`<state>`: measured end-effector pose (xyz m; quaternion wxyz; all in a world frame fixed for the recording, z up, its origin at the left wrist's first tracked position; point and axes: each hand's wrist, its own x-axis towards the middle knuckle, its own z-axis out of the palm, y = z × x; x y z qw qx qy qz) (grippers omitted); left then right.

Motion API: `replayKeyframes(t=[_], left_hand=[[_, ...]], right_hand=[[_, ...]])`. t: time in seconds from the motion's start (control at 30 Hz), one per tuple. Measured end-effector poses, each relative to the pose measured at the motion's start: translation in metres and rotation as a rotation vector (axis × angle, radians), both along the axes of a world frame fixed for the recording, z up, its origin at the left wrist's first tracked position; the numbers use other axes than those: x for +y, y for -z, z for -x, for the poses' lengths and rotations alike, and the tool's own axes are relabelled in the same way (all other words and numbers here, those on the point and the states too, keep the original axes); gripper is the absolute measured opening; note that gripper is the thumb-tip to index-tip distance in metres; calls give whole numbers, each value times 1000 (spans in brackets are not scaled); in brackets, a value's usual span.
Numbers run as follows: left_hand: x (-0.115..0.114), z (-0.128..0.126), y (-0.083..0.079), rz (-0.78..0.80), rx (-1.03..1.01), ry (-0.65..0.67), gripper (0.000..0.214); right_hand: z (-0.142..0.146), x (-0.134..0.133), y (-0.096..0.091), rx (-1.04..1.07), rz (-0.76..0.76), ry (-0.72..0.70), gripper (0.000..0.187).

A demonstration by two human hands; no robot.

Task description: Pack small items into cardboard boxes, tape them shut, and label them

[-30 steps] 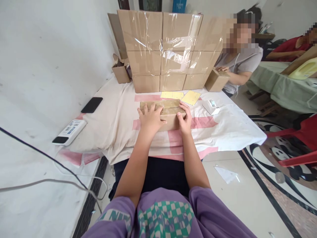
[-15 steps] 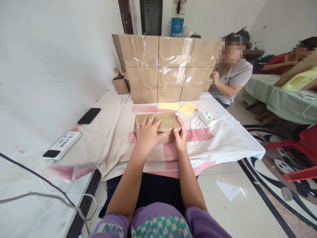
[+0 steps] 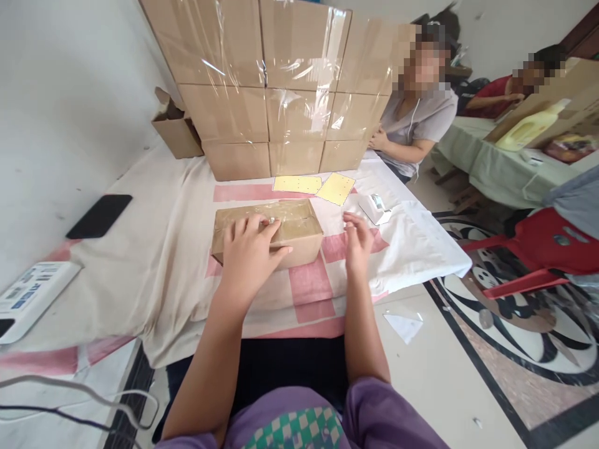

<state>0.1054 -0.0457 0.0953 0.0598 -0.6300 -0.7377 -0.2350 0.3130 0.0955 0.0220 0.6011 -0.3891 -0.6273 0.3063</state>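
A closed brown cardboard box [image 3: 299,234] with clear tape over its top lies on the cloth in front of me. My left hand [image 3: 250,246] rests on the box's left part, fingers spread over the top and thumb by the front upper edge. A small whitish bit shows by its index finger, too small to name. To the right of the box and apart from it is my right hand [image 3: 358,240], its fingers loosely bent with nothing visible in them. Beyond it stands a small white tape dispenser-like object [image 3: 375,210].
A wall of taped cardboard boxes [image 3: 299,118] rises behind two yellow cards [image 3: 297,184]. An open small carton [image 3: 180,134] stands to its left. A black phone-like slab [image 3: 100,216] and a white power strip [image 3: 35,290] lie left. A person [image 3: 421,125] sits at the right.
My right hand has let go of the box's right end and moved off to the right. My left hand stays on the box. The view has shifted, and the box is turned slightly.
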Motion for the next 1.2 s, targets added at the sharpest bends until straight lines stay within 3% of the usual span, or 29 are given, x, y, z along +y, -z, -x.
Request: replayKeyframes(t=[0.07, 0.17, 0.2, 0.33, 0.5, 0.77, 1.0, 1.2], left_hand=[[0, 1, -1, -8, 42, 0, 43], [7, 4, 3, -59, 89, 47, 34], [10, 5, 6, -83, 97, 65, 32], [21, 11, 17, -165, 113, 101, 31], [22, 15, 23, -207, 163, 115, 32], [21, 15, 25, -226, 198, 111, 32], [23, 15, 28, -224, 173, 109, 32], [23, 14, 27, -214, 170, 99, 32]], right_hand=[[-32, 34, -12, -66, 58, 104, 23], [-76, 94, -33, -273, 140, 409, 20], [-87, 112, -40, -348, 234, 472, 20], [-105, 159, -60, -545, 701, 392, 12], [-103, 172, -65, -605, 936, 317, 16], [-103, 181, -61, -629, 1007, 345, 16], [-106, 187, -62, -530, 1087, 318, 27], [-111, 190, -56, -479, 1049, 292, 29]])
